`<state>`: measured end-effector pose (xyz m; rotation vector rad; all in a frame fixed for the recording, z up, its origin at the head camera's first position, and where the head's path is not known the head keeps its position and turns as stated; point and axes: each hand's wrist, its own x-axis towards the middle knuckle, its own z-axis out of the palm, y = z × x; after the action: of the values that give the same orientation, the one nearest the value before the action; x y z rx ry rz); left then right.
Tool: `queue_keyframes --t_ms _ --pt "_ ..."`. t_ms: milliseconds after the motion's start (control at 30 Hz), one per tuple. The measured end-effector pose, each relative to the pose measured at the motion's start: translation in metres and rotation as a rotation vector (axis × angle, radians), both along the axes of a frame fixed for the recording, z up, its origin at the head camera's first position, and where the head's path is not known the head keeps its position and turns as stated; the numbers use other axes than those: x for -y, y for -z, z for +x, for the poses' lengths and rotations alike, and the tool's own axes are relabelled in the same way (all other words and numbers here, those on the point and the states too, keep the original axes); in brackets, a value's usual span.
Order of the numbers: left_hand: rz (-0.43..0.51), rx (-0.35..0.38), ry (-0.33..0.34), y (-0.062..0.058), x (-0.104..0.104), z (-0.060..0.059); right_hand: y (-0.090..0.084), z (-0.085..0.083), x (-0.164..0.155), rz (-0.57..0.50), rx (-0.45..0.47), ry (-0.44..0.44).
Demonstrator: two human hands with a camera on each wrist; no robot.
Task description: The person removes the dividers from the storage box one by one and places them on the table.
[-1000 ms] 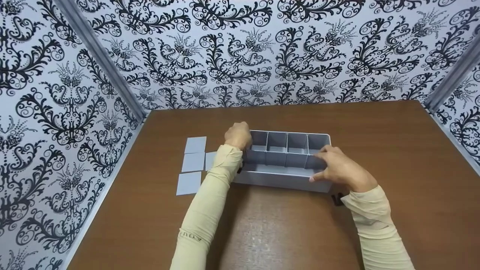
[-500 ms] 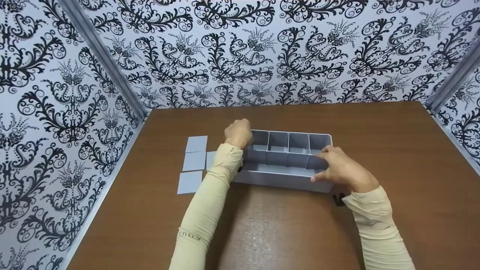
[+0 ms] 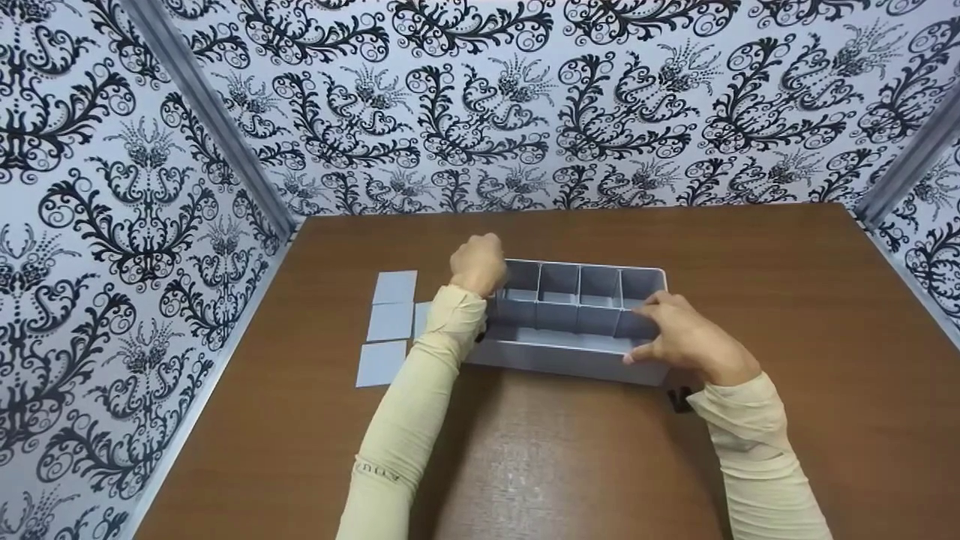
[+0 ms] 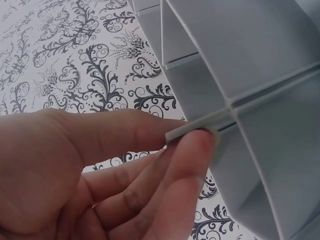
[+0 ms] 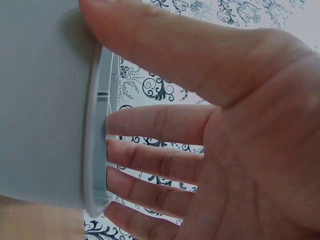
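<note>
A grey organizer box [image 3: 570, 361] stands on the table, with a row of small compartments at the back and one long compartment in front. At its left end is my left hand [image 3: 478, 266], its fingers mostly hidden in the head view. The left wrist view shows thumb and index finger pinching the edge of a thin grey divider [image 4: 200, 123], which meets a long divider [image 4: 212, 67] in the box. My right hand [image 3: 690, 337] holds the box's right end, thumb on the outer front wall [image 5: 45, 110] and fairly straight fingertips against grey plastic behind the rim.
Several flat light-grey square panels [image 3: 383, 364] lie left of the box, one partly hidden by the left sleeve [image 3: 409, 420]. A small black object [image 3: 680, 400] sits beside the right cuff. Patterned walls [image 3: 480, 112] border the brown table [image 3: 540, 450].
My left hand has risen very slightly in the head view. The box and my right hand keep nearly the same place, with a slight shift of the whole view.
</note>
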<state>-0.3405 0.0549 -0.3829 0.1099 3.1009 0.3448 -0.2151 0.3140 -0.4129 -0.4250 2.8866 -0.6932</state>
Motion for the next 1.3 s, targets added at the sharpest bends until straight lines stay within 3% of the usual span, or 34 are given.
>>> queue_keyframes --t_ms 533,1300 --pt "0.061 -0.078 0.038 -0.016 0.007 0.006 -0.001 0.0 0.0 0.006 -0.008 -0.008" --pt "0.104 -0.093 0.032 -0.028 0.02 0.01 0.0 -0.001 -0.001 0.011 -0.008 -0.015"
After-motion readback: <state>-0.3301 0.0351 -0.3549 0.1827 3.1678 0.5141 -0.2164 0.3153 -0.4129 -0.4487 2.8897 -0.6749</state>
